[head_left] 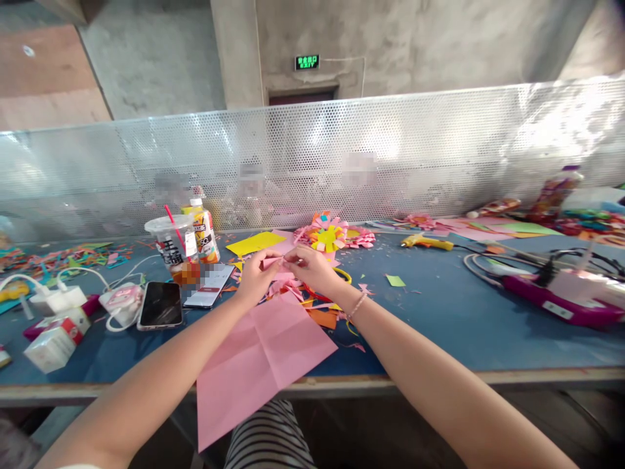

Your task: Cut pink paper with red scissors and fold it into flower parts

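Observation:
A small piece of pink paper [272, 262] is pinched between the fingertips of both hands, over the middle of the table. My left hand [257, 277] grips it from the left. My right hand [315, 268], with a beaded bracelet at the wrist, pinches its other end; the fingers hide part of it. Below the hands, a large creased pink sheet [266, 358] lies partly on the table and overhangs the front edge. Just beyond are paper flowers [334, 236] in pink, yellow and orange, and a yellow sheet [256, 243]. Pink and orange scraps [322, 317] lie beneath my hands.
On the left stand a drink cup [168, 244] with a red straw, a bottle [205, 234], two phones and chargers. To the right are a yellow glue gun [427, 242], a purple power strip [561, 303] and cables. A perforated metal panel [430, 156] borders the table's back.

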`<state>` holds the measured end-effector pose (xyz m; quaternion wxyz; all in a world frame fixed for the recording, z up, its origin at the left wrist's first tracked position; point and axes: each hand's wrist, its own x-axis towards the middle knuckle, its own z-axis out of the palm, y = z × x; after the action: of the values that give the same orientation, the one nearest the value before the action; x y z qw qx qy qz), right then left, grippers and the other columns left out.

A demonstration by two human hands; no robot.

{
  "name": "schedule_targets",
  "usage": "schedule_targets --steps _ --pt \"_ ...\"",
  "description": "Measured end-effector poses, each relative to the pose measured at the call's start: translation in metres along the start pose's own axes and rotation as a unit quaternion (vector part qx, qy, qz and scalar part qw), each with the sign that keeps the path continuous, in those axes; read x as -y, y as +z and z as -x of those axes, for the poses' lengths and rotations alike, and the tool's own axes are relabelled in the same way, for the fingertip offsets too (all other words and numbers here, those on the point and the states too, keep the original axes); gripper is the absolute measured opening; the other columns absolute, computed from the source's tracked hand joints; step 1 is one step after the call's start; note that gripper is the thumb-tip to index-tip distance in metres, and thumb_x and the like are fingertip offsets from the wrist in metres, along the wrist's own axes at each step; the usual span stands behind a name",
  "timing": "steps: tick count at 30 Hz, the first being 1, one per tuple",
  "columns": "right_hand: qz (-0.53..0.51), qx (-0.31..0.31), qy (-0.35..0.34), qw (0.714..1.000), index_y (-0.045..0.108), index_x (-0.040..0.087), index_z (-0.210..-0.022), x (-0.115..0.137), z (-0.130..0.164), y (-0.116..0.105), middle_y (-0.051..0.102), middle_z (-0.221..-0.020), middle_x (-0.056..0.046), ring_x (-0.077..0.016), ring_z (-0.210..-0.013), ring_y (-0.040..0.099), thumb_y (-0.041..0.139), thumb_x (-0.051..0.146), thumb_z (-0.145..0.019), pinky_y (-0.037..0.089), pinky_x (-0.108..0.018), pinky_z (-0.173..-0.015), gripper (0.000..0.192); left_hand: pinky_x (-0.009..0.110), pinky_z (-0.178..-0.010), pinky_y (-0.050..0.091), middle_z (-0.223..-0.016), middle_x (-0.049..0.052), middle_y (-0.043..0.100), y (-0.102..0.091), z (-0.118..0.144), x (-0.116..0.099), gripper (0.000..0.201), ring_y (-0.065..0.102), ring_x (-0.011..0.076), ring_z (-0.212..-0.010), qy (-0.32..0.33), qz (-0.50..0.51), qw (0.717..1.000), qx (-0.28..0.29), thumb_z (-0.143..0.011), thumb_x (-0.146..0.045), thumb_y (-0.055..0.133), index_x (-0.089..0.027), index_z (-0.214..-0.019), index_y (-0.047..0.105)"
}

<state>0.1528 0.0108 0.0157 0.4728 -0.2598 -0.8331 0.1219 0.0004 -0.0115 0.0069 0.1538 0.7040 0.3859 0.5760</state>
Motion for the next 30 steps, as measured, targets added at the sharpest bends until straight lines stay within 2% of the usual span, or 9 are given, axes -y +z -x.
schedule_targets --steps 6,10,15,18,21,25,30 --pt "-0.008 -0.003 0.038 0.999 0.059 0.014 -0.074 -0.003 -0.002 0.002 0.059 -0.071 -0.003 -0.0098 -0.064 0.052 0.051 0.019 -0.073 0.041 -0.022 -0.059 0.009 0.027 -0.072 0.043 -0.080 0.003 0.060 0.004 -0.001 0.006 0.019 0.055 0.0148 -0.077 -0.075 0.112 0.991 0.010 -0.068 -0.033 0.056 -0.017 -0.078 0.059" --pt "-0.001 0.003 0.023 1.000 0.059 0.014 -0.075 -0.004 -0.001 0.001 0.058 -0.071 -0.003 -0.0097 -0.064 0.051 0.050 0.021 -0.075 0.040 -0.021 -0.058 0.011 0.025 -0.065 0.043 -0.072 0.000 0.057 0.008 -0.001 0.011 0.021 0.054 0.0109 -0.066 -0.150 0.222 0.963 0.015 -0.063 -0.032 0.061 -0.016 -0.076 0.057" --pt "-0.013 0.008 0.037 0.999 0.055 0.015 -0.072 -0.012 0.001 0.003 0.056 -0.068 -0.001 -0.0096 -0.063 0.049 0.049 0.023 -0.074 0.038 -0.021 -0.057 0.011 0.021 -0.062 0.042 -0.067 -0.002 0.053 0.010 -0.004 0.013 0.022 0.052 0.0078 -0.063 -0.190 0.299 0.935 -0.015 -0.061 -0.030 0.063 -0.015 -0.073 0.054" --pt "-0.053 0.004 0.078 0.996 0.053 0.014 -0.073 -0.016 0.000 0.003 0.054 -0.066 0.000 -0.0094 -0.060 0.049 0.047 0.024 -0.074 0.038 -0.021 -0.055 0.011 0.019 -0.054 0.039 -0.065 -0.003 0.052 0.007 -0.006 0.016 0.021 0.048 0.0061 -0.056 -0.203 0.291 0.935 -0.029 -0.060 -0.029 0.064 -0.014 -0.071 0.054" --pt "-0.082 -0.020 0.098 0.992 0.053 0.014 -0.076 -0.017 -0.002 0.001 0.052 -0.065 0.000 -0.0092 -0.059 0.047 0.048 0.023 -0.073 0.038 -0.021 -0.055 0.012 0.017 -0.046 0.033 -0.060 -0.004 0.049 0.006 -0.006 0.018 0.020 0.044 0.0047 -0.050 -0.206 0.244 0.948 -0.011 -0.058 -0.027 0.065 -0.015 -0.067 0.053" --pt "-0.112 -0.042 0.094 0.988 0.054 0.014 -0.079 -0.016 -0.004 0.001 0.050 -0.065 0.001 -0.0088 -0.059 0.045 0.048 0.024 -0.072 0.037 -0.021 -0.055 0.013 0.018 -0.053 0.038 -0.063 -0.003 0.053 0.009 -0.002 0.019 0.021 0.048 0.0066 -0.055 -0.199 0.212 0.956 0.044 -0.058 -0.027 0.065 -0.015 -0.070 0.054" --pt "-0.139 -0.020 0.102 0.985 0.053 0.016 -0.075 -0.017 -0.003 0.003 0.048 -0.063 0.002 -0.0083 -0.056 0.043 0.049 0.029 -0.073 0.036 -0.021 -0.053 0.014 0.022 -0.060 0.042 -0.068 0.000 0.057 0.010 0.001 0.012 0.021 0.052 0.0097 -0.062 -0.173 0.194 0.963 0.070 -0.061 -0.032 0.063 -0.015 -0.073 0.060"
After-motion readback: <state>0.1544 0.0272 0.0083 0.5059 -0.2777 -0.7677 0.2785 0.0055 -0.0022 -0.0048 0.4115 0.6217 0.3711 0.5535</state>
